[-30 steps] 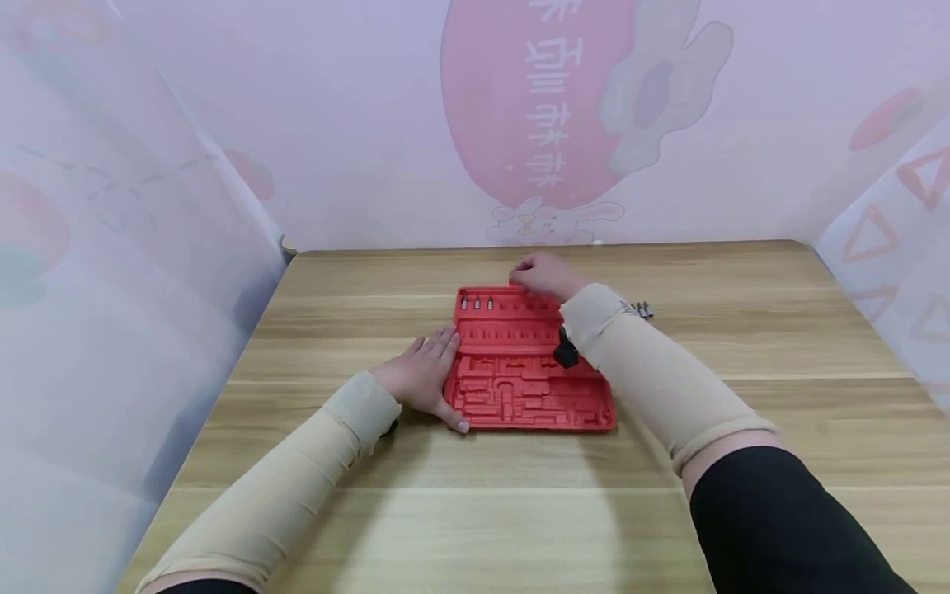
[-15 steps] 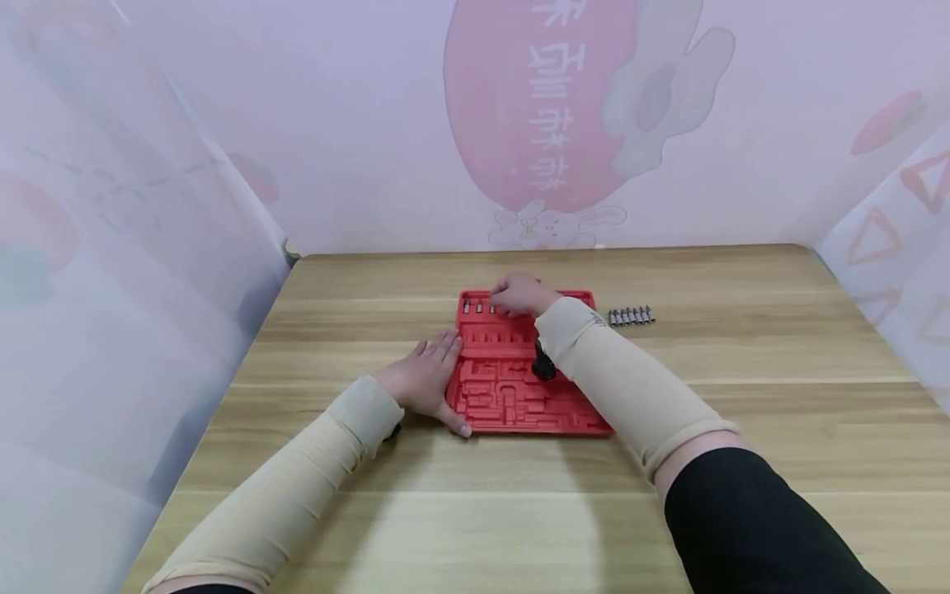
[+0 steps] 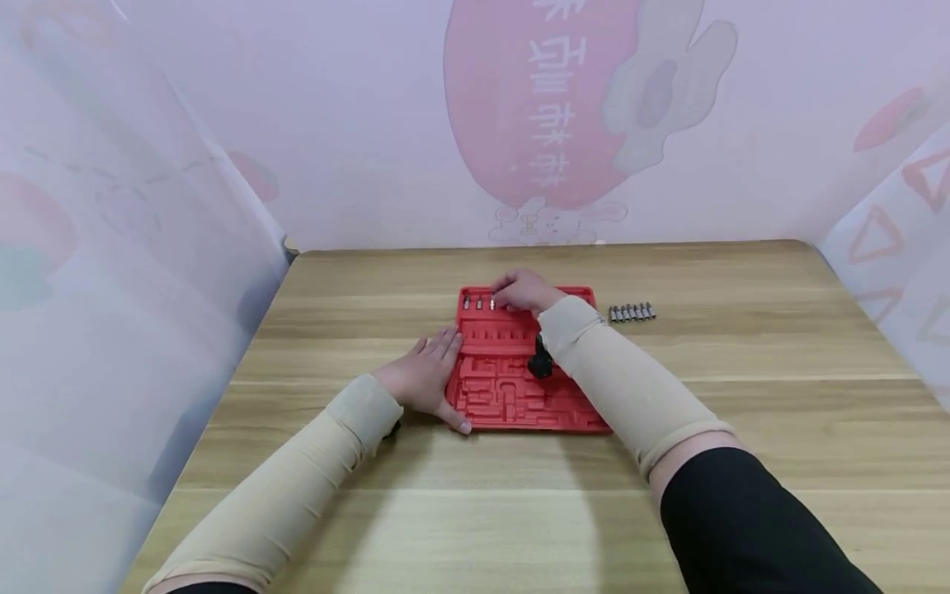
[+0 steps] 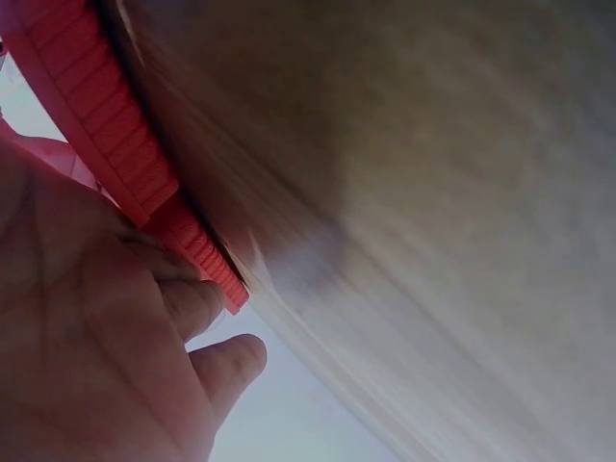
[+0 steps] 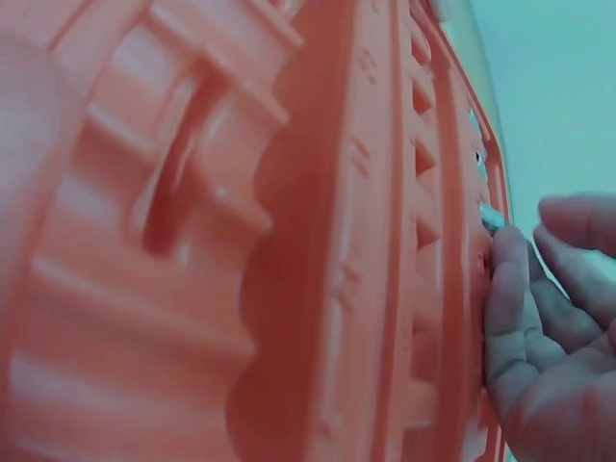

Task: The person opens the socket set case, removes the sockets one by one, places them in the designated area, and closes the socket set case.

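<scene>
Wood table (image 3: 460,511): left hand (image 3: 425,373), fingers straight, braces case (image 3: 482,394) at nine o'clock; right hand (image 3: 525,293) touches bit (image 3: 492,304) at eleven, pinch unclear. Uneven pressing could pop it loose.

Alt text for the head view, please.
A person's right hand touches the third bit in the top row of a red case; the left hand touches the case's left edge. More bits lie lined up on the table at right.

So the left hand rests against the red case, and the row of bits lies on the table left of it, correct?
Not quite: the head view shows the row of bits on the table right of the case. The left hand does rest against it.
</scene>
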`<state>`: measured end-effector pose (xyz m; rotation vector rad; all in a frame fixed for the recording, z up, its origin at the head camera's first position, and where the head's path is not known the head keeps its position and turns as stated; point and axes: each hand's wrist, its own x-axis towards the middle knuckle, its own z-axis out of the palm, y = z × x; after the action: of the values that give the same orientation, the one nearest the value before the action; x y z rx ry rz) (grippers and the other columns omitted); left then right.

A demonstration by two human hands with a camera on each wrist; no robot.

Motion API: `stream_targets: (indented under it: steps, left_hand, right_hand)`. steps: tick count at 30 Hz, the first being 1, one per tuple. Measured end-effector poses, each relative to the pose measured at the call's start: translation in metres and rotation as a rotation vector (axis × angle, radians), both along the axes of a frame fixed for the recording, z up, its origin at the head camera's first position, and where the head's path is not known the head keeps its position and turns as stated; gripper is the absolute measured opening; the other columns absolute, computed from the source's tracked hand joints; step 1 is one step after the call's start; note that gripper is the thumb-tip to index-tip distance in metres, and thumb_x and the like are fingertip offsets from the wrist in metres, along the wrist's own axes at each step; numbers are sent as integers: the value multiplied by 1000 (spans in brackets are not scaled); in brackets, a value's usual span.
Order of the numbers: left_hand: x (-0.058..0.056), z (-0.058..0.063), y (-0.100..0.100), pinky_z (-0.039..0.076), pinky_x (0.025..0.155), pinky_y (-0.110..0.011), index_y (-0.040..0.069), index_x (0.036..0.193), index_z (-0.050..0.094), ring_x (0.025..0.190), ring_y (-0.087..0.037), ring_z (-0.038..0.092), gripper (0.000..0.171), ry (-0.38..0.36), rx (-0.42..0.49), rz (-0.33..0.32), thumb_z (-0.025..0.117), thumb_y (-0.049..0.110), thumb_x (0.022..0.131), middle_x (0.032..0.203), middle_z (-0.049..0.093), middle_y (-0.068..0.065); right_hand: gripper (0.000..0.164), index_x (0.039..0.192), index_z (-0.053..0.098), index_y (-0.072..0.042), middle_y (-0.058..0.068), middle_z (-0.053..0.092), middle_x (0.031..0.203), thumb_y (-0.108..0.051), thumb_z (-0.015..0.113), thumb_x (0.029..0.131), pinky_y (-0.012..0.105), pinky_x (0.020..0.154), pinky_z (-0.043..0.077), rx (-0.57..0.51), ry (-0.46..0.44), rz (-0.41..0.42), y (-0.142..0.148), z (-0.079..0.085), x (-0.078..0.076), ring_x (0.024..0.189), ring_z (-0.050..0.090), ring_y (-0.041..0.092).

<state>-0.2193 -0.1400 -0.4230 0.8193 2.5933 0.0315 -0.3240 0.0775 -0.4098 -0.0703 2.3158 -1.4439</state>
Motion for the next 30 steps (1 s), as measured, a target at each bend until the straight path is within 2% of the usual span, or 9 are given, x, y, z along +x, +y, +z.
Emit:
stream_targets:
  steps: [4,8,12,19,22,25,28,30]
  left_hand:
    - [0,2,0,5,125,-53,-9,161,1,156,-39,-1,150,3,1,2,78,80,68,169,-4,-27]
    - [1,3,0,4,125,-53,-9,161,1,156,-39,-2,151,-4,4,6,79,80,68,169,-5,-27]
    - [1,1,-2,4,125,-53,-9,161,1,156,-39,-2,151,-8,6,15,79,80,68,169,-5,-27]
    - [0,1,-4,4,125,-53,-9,161,1,156,-39,-2,151,-1,3,11,79,80,68,169,-4,-28]
    - [1,2,-4,4,125,-53,-9,161,2,156,-40,-1,150,-7,7,14,79,79,68,169,-4,-28]
    - [1,2,-4,4,125,-53,-9,161,1,156,-40,-2,151,-13,6,13,79,80,68,169,-5,-28]
    - [-1,2,-5,4,125,-53,-9,161,0,156,-40,-2,151,-8,1,8,78,80,68,168,-5,-28]
    - [-2,2,-5,4,125,-53,-9,161,1,156,-40,-3,150,-3,-3,5,78,80,68,168,-5,-28]
  right_hand:
    - [27,128,64,0,14,64,119,-6,63,102,30,85,52,13,72,-34,-4,-1,3,99,59,21]
    - [20,121,66,1,13,64,114,-6,61,103,33,86,50,76,144,-30,-9,-4,6,99,57,23]
    - [18,118,67,1,13,64,111,-7,60,104,32,85,48,74,173,-56,-12,-7,9,99,56,22]
    - [27,129,61,7,18,61,120,-5,56,106,35,93,55,-139,97,-131,-7,-5,12,101,61,25]
    - [30,133,59,8,19,60,124,-5,56,106,35,95,55,-164,61,-138,0,-4,11,104,61,24]
    - [31,135,59,7,18,60,129,-7,56,107,30,90,55,-168,38,-163,11,-5,9,100,61,22]
    - [29,132,61,5,16,62,126,-9,56,107,26,81,53,-172,36,-192,23,-6,5,93,60,18]
    - [29,131,62,5,15,62,122,-10,57,107,26,80,52,-187,41,-202,31,-6,3,91,59,19]
